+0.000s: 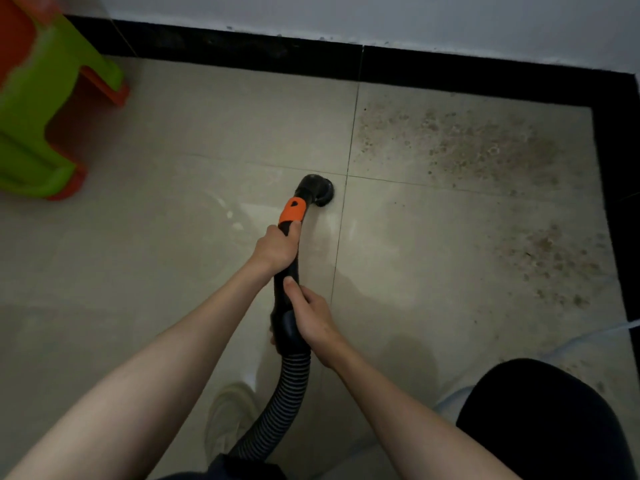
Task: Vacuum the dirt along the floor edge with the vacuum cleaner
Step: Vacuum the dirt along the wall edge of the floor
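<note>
Near the middle of the beige tiled floor point(173, 237), the round black brush nozzle point(317, 190) of the black vacuum wand with an orange collar point(292, 213) rests on the tile beside a grout line. The left hand point(275, 249) grips the wand just below the collar; the right hand point(310, 315) wraps the handle lower down, above the ribbed grey hose point(277, 410). Brown speckled dirt point(460, 140) lies at two o'clock, along the black skirting point(450, 69). A green and orange plastic stool point(45, 98) stands at ten o'clock.
</note>
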Available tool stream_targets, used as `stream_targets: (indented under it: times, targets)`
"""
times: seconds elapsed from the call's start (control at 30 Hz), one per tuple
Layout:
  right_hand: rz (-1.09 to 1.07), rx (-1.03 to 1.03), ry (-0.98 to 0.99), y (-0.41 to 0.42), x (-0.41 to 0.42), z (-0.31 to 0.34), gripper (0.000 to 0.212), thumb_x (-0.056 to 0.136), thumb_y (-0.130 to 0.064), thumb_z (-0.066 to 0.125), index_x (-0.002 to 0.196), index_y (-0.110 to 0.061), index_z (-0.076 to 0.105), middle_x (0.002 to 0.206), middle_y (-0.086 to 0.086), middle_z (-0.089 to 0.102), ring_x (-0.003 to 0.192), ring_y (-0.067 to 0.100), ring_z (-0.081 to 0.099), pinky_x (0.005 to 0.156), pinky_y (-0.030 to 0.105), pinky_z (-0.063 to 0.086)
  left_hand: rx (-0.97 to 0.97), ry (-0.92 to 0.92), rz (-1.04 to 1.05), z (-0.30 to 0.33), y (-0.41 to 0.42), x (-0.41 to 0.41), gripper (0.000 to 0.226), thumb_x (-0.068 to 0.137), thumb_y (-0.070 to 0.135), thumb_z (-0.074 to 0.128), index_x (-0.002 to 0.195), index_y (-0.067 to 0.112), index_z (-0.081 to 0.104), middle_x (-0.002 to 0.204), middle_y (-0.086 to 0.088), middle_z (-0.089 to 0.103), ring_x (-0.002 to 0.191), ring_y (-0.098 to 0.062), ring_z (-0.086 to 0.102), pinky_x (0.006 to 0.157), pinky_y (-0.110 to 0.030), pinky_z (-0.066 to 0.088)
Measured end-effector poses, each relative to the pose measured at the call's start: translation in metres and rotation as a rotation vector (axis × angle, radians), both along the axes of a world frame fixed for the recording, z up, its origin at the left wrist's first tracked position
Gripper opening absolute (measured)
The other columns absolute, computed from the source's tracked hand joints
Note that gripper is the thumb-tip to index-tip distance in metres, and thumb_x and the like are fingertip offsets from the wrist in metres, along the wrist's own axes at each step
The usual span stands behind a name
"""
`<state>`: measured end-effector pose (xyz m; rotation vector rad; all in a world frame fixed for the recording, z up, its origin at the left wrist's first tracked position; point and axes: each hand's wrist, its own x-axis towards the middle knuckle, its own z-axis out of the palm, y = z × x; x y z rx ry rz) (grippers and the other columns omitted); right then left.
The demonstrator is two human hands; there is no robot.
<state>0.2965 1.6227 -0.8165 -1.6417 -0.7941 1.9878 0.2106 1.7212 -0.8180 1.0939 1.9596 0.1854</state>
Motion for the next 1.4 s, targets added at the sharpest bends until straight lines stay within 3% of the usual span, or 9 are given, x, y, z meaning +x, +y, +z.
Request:
stream_targets:
  times: [0.07, 0.17, 0.4, 0.67, 0.83, 0.93, 1.23, 1.4]
  targets:
    - [0.071, -0.038, 0.115, 0.003, -0.003, 0.003, 0.04, 0.098, -0.046, 0.049, 0.089, -0.008, 0.059, 0.071, 0.013, 0.067, 0.055, 0.026, 0.067, 0.052, 0.036, 0.059, 0.002, 0.034, 0.111, 0.0, -0.004, -0.019, 0.059, 0.098, 0.048, 0.034, 0.124, -0.004, 0.048, 0.121, -0.023, 0.057, 0.107, -0.037, 0.056, 0.087, -0.037, 0.045]
    - [0.218, -0.082, 0.187, 0.006, -0.012, 0.013, 0.044, 0.097, -0.048, 0.05, 0.09, -0.005, 0.059, 0.065, 0.011, 0.066, 0.049, 0.025, 0.063, 0.046, 0.031, 0.055, -0.019, 0.067, 0.255, 0.005, -0.017, -0.046, 0.062, 0.098, 0.047, 0.033, 0.128, -0.006, 0.046, 0.125, -0.025, 0.055, 0.112, -0.038, 0.055, 0.09, -0.038, 0.045]
    - [0.376, -0.172, 0.286, -0.008, -0.02, 0.034, 0.05, 0.097, -0.05, 0.048, 0.089, -0.002, 0.057, 0.064, 0.014, 0.063, 0.047, 0.025, 0.061, 0.045, 0.028, 0.054, -0.078, 0.02, 0.431, 0.017, -0.048, -0.072, 0.058, 0.098, 0.045, 0.035, 0.127, -0.004, 0.046, 0.113, -0.018, 0.056, 0.098, -0.033, 0.057, 0.058, -0.031, 0.041]
    - [0.223, -0.132, 0.26, -0.016, 0.004, 0.04, 0.047, 0.098, -0.049, 0.048, 0.097, -0.002, 0.056, 0.066, 0.013, 0.064, 0.049, 0.026, 0.063, 0.045, 0.029, 0.053, -0.064, -0.133, 0.329, 0.03, -0.047, -0.032, 0.042, 0.099, 0.045, 0.038, 0.098, 0.004, 0.048, 0.077, -0.005, 0.053, 0.066, -0.017, 0.052, 0.052, -0.026, 0.039]
    - [0.111, -0.065, 0.268, -0.003, 0.023, 0.039, 0.047, 0.097, -0.049, 0.049, 0.096, -0.003, 0.057, 0.067, 0.013, 0.065, 0.052, 0.027, 0.064, 0.047, 0.032, 0.054, -0.034, -0.15, 0.227, 0.046, -0.026, -0.003, 0.044, 0.099, 0.045, 0.037, 0.099, 0.003, 0.051, 0.079, -0.007, 0.054, 0.072, -0.021, 0.053, 0.066, -0.03, 0.043]
    - [0.06, 0.008, 0.286, 0.005, 0.03, 0.043, 0.047, 0.097, -0.052, 0.048, 0.1, -0.006, 0.058, 0.074, 0.013, 0.067, 0.06, 0.029, 0.066, 0.056, 0.035, 0.056, 0.042, -0.189, 0.209, 0.06, -0.009, 0.018, 0.045, 0.1, 0.042, 0.037, 0.102, 0.0, 0.052, 0.084, -0.012, 0.055, 0.08, -0.027, 0.054, 0.074, -0.034, 0.044]
    - [-0.002, 0.207, 0.299, 0.048, 0.074, 0.09, 0.043, 0.098, -0.047, 0.05, 0.093, -0.005, 0.058, 0.079, 0.019, 0.064, 0.06, 0.029, 0.064, 0.056, 0.035, 0.057, 0.282, -0.248, 0.252, 0.116, 0.033, 0.066, 0.042, 0.098, 0.042, 0.041, 0.102, 0.002, 0.049, 0.08, -0.01, 0.053, 0.067, -0.023, 0.051, 0.063, -0.033, 0.044]
    - [0.035, 0.288, 0.259, 0.078, 0.11, 0.122, 0.046, 0.096, -0.048, 0.053, 0.095, -0.002, 0.058, 0.072, 0.015, 0.065, 0.053, 0.028, 0.063, 0.047, 0.03, 0.053, 0.404, -0.407, 0.324, 0.144, 0.058, 0.096, 0.038, 0.098, 0.041, 0.041, 0.097, 0.004, 0.048, 0.076, -0.009, 0.05, 0.065, -0.021, 0.05, 0.065, -0.034, 0.044]
